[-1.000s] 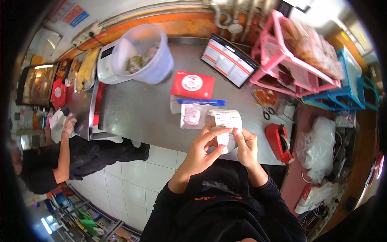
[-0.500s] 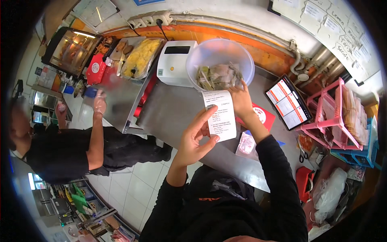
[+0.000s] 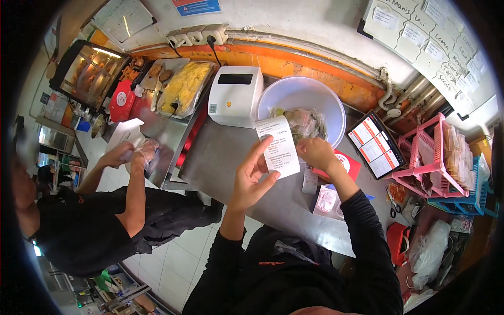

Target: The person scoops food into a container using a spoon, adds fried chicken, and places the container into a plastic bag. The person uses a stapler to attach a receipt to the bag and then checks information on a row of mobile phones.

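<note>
My left hand (image 3: 251,176) pinches a printed white paper receipt (image 3: 280,149) between thumb and fingers, holding it up over the steel counter. Just right of the receipt is my right hand (image 3: 318,154), its fingers curled in at the near rim of a large translucent plastic bowl (image 3: 334,100). Whatever those fingers hold, if anything, is hidden. Inside the bowl lie several small clear packets (image 3: 304,122) with greenish and brownish contents, partly covered by the receipt. Under my right wrist sit a red box (image 3: 349,167), a paper slip (image 3: 310,184) and a packet with pink print (image 3: 326,198).
A white label printer (image 3: 234,97) stands left of the bowl. To the right are a tablet (image 3: 378,144), a pink basket rack (image 3: 425,157) and scissors (image 3: 392,202). On the left, a co-worker (image 3: 89,220) handles a white carton (image 3: 125,134) near a tray of yellow food (image 3: 186,86).
My right hand has drawn back from over the bowl, its fingers now curled. The receipt stays in my left hand. The co-worker now has both hands at a white carton. The view has shifted slightly.
</note>
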The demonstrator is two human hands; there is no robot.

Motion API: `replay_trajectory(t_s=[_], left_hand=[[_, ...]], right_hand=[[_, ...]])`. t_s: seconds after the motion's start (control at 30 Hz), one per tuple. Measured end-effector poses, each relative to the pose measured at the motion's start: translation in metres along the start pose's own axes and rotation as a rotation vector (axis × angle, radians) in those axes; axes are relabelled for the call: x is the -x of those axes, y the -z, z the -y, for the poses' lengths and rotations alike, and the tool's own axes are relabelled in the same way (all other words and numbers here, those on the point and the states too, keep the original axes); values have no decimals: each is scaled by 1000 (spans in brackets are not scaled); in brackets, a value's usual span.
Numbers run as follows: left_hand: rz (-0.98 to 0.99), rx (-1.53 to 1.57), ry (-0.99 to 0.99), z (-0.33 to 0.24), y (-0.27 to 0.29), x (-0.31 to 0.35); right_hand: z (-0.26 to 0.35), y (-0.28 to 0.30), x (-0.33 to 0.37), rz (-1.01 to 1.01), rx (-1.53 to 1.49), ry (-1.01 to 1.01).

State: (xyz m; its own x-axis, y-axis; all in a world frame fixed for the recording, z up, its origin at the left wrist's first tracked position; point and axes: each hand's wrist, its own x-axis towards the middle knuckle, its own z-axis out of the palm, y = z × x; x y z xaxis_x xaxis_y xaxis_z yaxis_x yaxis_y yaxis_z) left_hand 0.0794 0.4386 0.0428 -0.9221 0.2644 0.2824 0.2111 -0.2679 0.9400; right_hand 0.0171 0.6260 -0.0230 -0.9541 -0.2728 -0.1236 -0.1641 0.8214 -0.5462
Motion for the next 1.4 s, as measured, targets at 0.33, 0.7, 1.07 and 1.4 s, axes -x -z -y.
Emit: replay_trajectory(t_s=[0.33,0.7,1.07,1.4], left_hand=[[32,-26,-41,-28,-5,13],[-138,-26,-117,-51,15,49],[-476,-177,106,41,62,72],[-742,16,222,37,72,62]], right_hand=[[-62,-24,-116,337,532,-31],[-92,-51,-141,-35,507,18],[87,6,-50,-359,-661,202],[118,-45,-24,80,-932,93]])
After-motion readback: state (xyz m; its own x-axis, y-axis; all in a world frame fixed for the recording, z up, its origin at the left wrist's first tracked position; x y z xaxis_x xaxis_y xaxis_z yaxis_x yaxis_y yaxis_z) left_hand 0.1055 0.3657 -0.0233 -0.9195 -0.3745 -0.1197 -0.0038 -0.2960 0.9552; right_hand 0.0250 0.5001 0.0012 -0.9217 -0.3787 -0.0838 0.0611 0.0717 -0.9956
